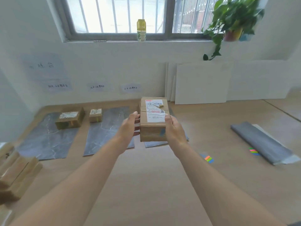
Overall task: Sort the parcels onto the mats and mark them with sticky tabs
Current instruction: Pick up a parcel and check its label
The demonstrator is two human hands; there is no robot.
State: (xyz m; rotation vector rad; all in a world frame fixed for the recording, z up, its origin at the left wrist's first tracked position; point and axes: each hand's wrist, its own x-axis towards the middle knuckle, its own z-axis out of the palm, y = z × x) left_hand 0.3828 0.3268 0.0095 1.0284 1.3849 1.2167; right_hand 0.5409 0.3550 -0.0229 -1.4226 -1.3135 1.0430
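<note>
A long cardboard parcel (154,118) with white shipping labels is held between my left hand (129,128) and my right hand (174,129), above the right grey mat (148,144), which it mostly hides. On the left mat (44,141) rests a flat parcel (70,119). A small parcel (95,115) stands at the far end of the middle mat (105,132). Two sets of coloured sticky tabs lie on the table, one (208,159) near my right forearm and one (254,151) further right.
More cardboard parcels (17,173) are stacked at the table's left edge. A folded grey sheet (262,142) lies at the right. White boards (202,84) lean on the wall behind. Paper labels (97,86) hang on the wall above the mats.
</note>
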